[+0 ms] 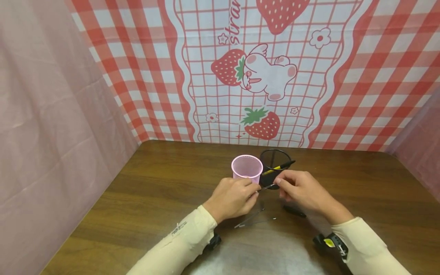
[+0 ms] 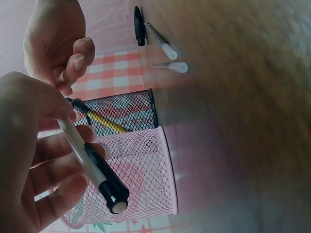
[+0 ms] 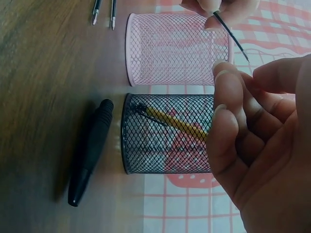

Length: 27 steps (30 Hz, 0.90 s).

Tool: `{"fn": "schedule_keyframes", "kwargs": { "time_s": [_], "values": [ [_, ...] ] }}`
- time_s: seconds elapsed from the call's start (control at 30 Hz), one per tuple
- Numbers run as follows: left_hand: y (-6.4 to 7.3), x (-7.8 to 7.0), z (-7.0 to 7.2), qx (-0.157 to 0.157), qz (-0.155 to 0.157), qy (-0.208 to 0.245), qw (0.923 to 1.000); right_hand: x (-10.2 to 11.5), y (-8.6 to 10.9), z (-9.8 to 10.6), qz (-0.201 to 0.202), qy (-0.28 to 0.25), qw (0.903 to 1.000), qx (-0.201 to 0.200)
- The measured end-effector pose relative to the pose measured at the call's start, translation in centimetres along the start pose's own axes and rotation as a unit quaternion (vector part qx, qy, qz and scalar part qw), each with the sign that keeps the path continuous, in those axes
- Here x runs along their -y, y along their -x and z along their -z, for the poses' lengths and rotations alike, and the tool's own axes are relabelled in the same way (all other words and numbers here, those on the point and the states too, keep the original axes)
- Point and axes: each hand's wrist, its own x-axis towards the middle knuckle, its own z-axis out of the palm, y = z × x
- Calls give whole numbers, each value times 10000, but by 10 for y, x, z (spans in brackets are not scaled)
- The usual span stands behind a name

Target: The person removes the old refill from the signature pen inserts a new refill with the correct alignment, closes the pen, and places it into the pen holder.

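Observation:
My left hand (image 1: 235, 196) holds a white pen barrel (image 2: 77, 143) with a black clip and black end, angled in front of the pink mesh cup (image 1: 246, 168). From its far side a thin dark refill (image 3: 231, 34) sticks out toward my right hand (image 1: 302, 191). The right thumb and forefinger are brought together right at the refill's tip, the other fingers curled; I cannot tell whether they pinch it. Below the hands lie two loose refills (image 1: 250, 219) with white ends. A black pen part (image 3: 92, 150) with a ribbed end lies near the right hand.
Beside the pink cup stands a black mesh cup (image 3: 165, 155) with a yellow and black pen (image 3: 177, 122) leaning in it. Both stand on a brown wooden table (image 1: 165, 175). A red checked strawberry cloth (image 1: 220, 126) hangs behind, and a pink curtain (image 1: 68, 114) at the left.

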Motion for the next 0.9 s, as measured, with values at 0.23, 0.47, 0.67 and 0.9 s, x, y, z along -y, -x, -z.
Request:
{"fn": "schedule_keyframes", "kwargs": {
  "time_s": [0.23, 0.47, 0.67, 0.9],
  "values": [
    [1, 0, 1, 76, 24, -4, 10000, 0, 0, 5, -76, 500, 9986, 177],
    [2, 1, 1, 78, 6, -31, 10000, -1, 1, 10, -21, 571, 9960, 688],
    [1, 1, 0, 88, -1, -114, 9999, -3, 2, 11, 43, 591, 9933, 996],
    [1, 0, 0, 137, 4, -157, 9998, -5, 2, 9, 6, 800, 9910, 1075]
  ]
}}
